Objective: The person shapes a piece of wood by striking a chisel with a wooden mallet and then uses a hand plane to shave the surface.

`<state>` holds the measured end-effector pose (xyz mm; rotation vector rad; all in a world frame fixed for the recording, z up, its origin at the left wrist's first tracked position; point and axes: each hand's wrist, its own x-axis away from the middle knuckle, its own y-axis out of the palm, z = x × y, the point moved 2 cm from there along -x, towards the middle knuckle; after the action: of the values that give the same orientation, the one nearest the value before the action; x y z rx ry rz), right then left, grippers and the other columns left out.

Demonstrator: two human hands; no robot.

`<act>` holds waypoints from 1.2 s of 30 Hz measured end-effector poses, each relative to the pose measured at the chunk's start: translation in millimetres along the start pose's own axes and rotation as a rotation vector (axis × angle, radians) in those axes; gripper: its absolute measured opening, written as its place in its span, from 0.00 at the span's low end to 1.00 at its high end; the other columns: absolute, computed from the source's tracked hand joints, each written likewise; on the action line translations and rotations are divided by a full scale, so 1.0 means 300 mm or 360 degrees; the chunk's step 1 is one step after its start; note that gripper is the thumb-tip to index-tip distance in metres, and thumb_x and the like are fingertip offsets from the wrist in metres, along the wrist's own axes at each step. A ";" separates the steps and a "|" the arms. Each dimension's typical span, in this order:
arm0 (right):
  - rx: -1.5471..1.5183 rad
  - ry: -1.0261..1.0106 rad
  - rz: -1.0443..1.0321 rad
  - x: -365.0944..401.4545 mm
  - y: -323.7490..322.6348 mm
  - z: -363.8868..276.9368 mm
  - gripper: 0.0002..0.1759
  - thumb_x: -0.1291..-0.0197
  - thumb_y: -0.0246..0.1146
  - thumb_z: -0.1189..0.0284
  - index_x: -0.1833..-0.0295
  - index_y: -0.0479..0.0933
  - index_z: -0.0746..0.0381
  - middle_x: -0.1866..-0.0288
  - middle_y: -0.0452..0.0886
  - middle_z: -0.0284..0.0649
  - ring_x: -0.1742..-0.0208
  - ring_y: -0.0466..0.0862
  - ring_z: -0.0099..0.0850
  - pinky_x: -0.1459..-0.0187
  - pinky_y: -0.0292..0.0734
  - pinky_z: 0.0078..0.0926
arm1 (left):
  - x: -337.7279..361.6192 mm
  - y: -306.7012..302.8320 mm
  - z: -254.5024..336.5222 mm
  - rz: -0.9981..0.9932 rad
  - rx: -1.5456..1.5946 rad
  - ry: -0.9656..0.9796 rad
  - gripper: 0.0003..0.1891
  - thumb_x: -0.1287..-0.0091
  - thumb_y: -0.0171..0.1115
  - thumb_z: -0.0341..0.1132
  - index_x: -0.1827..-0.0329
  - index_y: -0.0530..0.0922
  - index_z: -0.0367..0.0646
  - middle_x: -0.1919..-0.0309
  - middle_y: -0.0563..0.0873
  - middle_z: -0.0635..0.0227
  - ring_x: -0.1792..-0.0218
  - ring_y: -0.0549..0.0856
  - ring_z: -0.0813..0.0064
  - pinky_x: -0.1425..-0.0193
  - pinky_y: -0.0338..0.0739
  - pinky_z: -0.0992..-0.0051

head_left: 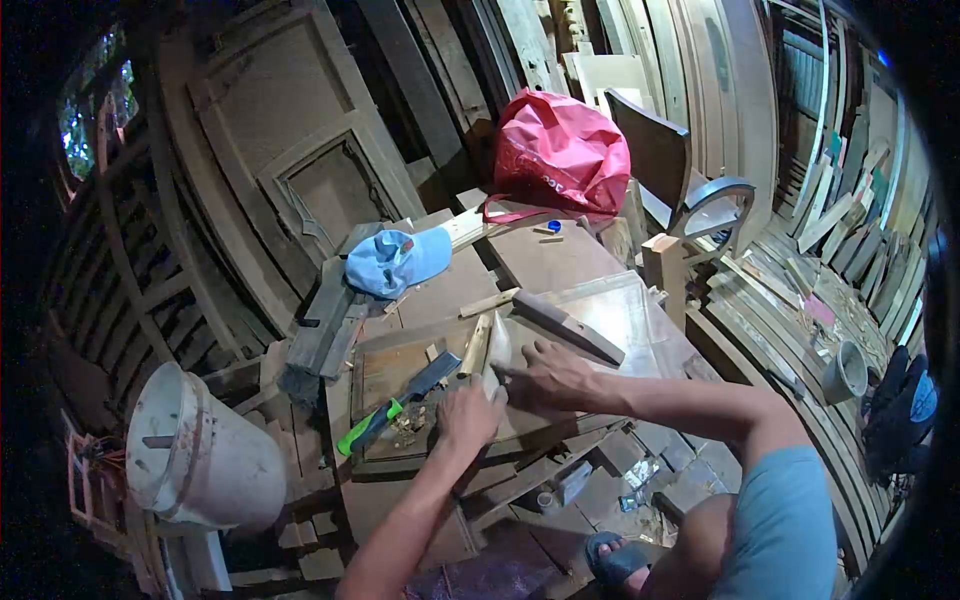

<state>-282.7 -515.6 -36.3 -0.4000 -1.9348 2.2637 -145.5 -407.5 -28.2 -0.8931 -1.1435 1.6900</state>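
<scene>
Head view: work sat on a wooden panel [385, 372] laid flat on a crowded bench.

- Strip: a pale strip [498, 348] lay near the panel's middle, running from the far edge toward the near edge. A round stick [474, 346] lay just beside it on the left.
- Right hand [552, 378]: fingers spread apart and flat on the panel, with the forefinger stretched left onto the strip.
- Left hand [470, 415]: fingers curled together at the strip's near end, with the back of the hand toward the camera. I could not tell whether they clamped it.
- Chisel [388, 412]: it lay slanted on the panel's left half, apart from both hands. Its green handle pointed at the near-left corner, and chips [410, 427] lay beside the blade.
- Bar [570, 326]: dark, and slanted across the far-right part of the panel, just beyond the right hand.
- Open room: there was bare panel at the far-left corner. The near edge was taken up by both forearms.

Containers:
- Bucket [200, 462]: white, and tipped on its side off the bench's left edge. Its contents could not be read.
- Bag [560, 150]: red and bulging, at the bench's far end. Its contents were hidden.
- Cup [845, 373]: it stood on planks well off the right edge. Its inside was unclear.
- Cap [396, 260]: blue, and lying beyond the panel's far-left corner.
</scene>
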 end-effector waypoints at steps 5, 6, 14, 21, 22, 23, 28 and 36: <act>-0.0083 -0.0079 0.0074 0.002 0.020 -0.013 0.33 0.39 0.54 0.60 0.27 0.58 0.36 0.56 0.73 0.51 0.55 0.76 0.47 0.56 0.74 0.41 | -0.002 0.007 -0.008 0.0025 0.0010 0.0015 0.23 0.39 0.59 0.49 0.56 0.77 0.33 0.71 0.84 0.41 0.65 0.84 0.42 0.55 0.78 0.52; 0.0029 -0.0104 0.0083 0.003 0.006 -0.008 0.34 0.39 0.54 0.61 0.26 0.57 0.35 0.56 0.73 0.51 0.55 0.76 0.47 0.56 0.74 0.40 | -0.003 0.008 -0.006 0.0007 0.0006 0.0003 0.23 0.38 0.59 0.49 0.56 0.77 0.33 0.71 0.84 0.41 0.65 0.84 0.42 0.55 0.78 0.51; 0.0155 0.0067 0.0039 -0.061 -0.039 0.049 0.35 0.42 0.55 0.65 0.27 0.59 0.41 0.50 0.73 0.53 0.51 0.75 0.47 0.53 0.72 0.39 | -0.001 0.006 0.001 -0.0012 -0.0019 -0.0017 0.26 0.35 0.56 0.53 0.54 0.77 0.33 0.69 0.85 0.43 0.63 0.85 0.44 0.56 0.78 0.51; 0.0384 0.0138 0.0156 -0.162 0.135 0.148 0.33 0.44 0.55 0.66 0.29 0.63 0.42 0.47 0.73 0.50 0.44 0.71 0.48 0.47 0.69 0.42 | -0.008 0.024 -0.016 0.0006 0.0064 0.0015 0.27 0.35 0.55 0.54 0.54 0.77 0.32 0.69 0.84 0.41 0.64 0.85 0.44 0.58 0.79 0.52; 0.0367 0.0113 0.0337 -0.160 0.118 0.146 0.33 0.43 0.54 0.66 0.29 0.63 0.42 0.46 0.73 0.50 0.44 0.71 0.48 0.46 0.69 0.42 | -0.009 0.023 -0.018 0.0007 0.0065 0.0013 0.27 0.35 0.55 0.54 0.54 0.77 0.32 0.69 0.84 0.41 0.64 0.85 0.44 0.58 0.79 0.52; 0.0253 0.0239 0.0122 -0.156 0.040 0.117 0.33 0.41 0.52 0.67 0.28 0.61 0.41 0.46 0.72 0.51 0.44 0.72 0.48 0.46 0.70 0.43 | -0.010 0.023 -0.018 0.0002 0.0040 0.0018 0.27 0.35 0.56 0.54 0.55 0.77 0.32 0.69 0.84 0.41 0.65 0.85 0.44 0.58 0.79 0.52; 0.0351 0.0222 0.0277 -0.187 0.064 0.145 0.33 0.40 0.52 0.66 0.27 0.59 0.42 0.47 0.71 0.55 0.45 0.72 0.47 0.53 0.72 0.43 | 0.000 0.000 -0.005 0.0012 0.0021 0.0032 0.27 0.36 0.56 0.53 0.56 0.77 0.31 0.70 0.84 0.41 0.65 0.85 0.44 0.58 0.79 0.52; 0.0423 0.0165 0.0109 -0.106 0.132 0.094 0.35 0.37 0.48 0.68 0.25 0.51 0.35 0.46 0.73 0.44 0.48 0.73 0.39 0.60 0.73 0.33 | 0.010 -0.017 -0.005 -0.0045 -0.0027 0.0087 0.26 0.37 0.57 0.51 0.53 0.78 0.33 0.68 0.84 0.41 0.63 0.85 0.44 0.56 0.79 0.52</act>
<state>-257.9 -557.5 -67.7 -0.5435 -1.5671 2.4464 -143.8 -403.3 -24.2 -0.9239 -1.1305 1.6257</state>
